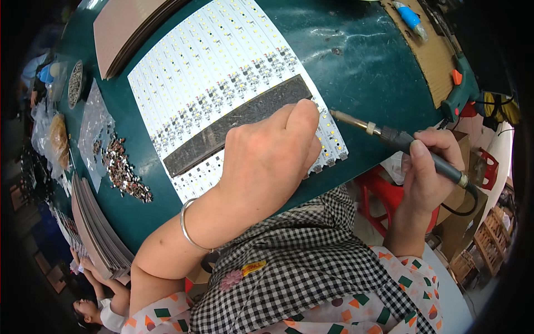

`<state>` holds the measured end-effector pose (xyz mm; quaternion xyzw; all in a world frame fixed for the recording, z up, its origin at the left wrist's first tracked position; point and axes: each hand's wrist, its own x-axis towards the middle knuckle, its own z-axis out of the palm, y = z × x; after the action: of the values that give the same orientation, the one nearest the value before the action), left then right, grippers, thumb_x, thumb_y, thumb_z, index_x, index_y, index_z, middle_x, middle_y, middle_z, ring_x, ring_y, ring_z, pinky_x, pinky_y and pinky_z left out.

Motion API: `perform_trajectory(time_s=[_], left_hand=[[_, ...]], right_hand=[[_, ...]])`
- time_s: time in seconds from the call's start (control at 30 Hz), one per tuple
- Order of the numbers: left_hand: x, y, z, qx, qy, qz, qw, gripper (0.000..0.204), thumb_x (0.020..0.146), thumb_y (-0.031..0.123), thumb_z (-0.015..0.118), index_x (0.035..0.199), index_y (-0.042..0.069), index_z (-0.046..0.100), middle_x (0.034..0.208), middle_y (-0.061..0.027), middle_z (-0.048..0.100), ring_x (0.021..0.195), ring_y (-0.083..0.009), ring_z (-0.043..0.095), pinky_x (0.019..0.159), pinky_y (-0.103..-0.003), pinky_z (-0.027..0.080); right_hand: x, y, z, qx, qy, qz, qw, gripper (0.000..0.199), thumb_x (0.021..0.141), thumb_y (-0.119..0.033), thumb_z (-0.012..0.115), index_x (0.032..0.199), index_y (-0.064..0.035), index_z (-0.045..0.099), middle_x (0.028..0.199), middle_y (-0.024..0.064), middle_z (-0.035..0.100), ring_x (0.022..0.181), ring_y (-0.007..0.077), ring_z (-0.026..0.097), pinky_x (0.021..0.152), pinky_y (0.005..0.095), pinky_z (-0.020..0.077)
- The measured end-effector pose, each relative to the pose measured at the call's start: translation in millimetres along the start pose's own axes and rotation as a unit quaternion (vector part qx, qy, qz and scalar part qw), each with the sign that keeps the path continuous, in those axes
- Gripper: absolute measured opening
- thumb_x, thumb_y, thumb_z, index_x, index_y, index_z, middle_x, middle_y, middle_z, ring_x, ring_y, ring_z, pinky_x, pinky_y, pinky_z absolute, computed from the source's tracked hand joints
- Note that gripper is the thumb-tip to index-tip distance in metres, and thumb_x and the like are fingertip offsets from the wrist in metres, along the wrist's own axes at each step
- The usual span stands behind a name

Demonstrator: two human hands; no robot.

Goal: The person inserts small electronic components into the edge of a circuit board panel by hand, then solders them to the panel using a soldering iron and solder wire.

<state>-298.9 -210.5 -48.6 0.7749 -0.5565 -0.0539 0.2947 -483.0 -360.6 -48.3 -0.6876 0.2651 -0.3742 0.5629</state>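
A white panel of joined LED circuit strips (214, 50) lies on the green table, its rows dotted with small yellow LEDs and dark components. Across its nearer part rests a long dark flat bar (239, 122). My left hand (272, 153) is closed over the bar's right end and the panel's near edge; its fingertips, and whatever they pinch, are hidden. In my right hand (434, 167) is a soldering iron (395, 137), gripped by its dark handle. The iron's tip points left, close to the panel's right edge near my left fingers; contact cannot be made out.
Brown flat boards (125, 33) are stacked at the back left. Loose small components (125, 172) lie beside a clear plastic bag (94, 125). A green tool with an orange trigger (463, 86) sits right of some cardboard (414, 53). Another person (108, 312) is at lower left.
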Motion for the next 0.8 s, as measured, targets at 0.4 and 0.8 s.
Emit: perform_trajectory(time_s=[0.4,0.8], left_hand=[[-1.4,1.6,1.2,-0.006,0.008,0.004,1.0,0.013,0.078,0.002,0.068,0.088,0.004,0.061,0.079,-0.0088,0.067,0.057,-0.0239,0.063,0.049,-0.033,0.05],[1.0,0.8,3.1,0.002,0.017,0.01,1.0,0.013,0.076,0.001,0.068,0.088,0.004,0.064,0.08,-0.0099,0.068,0.06,-0.0259,0.065,0.051,-0.034,0.052]], right_hand=[[6.5,0.2,1.1,-0.043,-0.026,-0.01,0.999,0.012,0.074,0.006,0.072,0.085,0.0045,0.066,0.073,0.0061,0.061,0.061,0.0093,0.053,0.056,0.0217,0.0392],[19.5,-9.5,-0.6,-0.122,-0.101,-0.13,0.979,0.015,0.07,0.004,0.073,0.083,0.0052,0.066,0.07,0.009,0.063,0.057,0.0113,0.054,0.054,0.0225,0.0394]])
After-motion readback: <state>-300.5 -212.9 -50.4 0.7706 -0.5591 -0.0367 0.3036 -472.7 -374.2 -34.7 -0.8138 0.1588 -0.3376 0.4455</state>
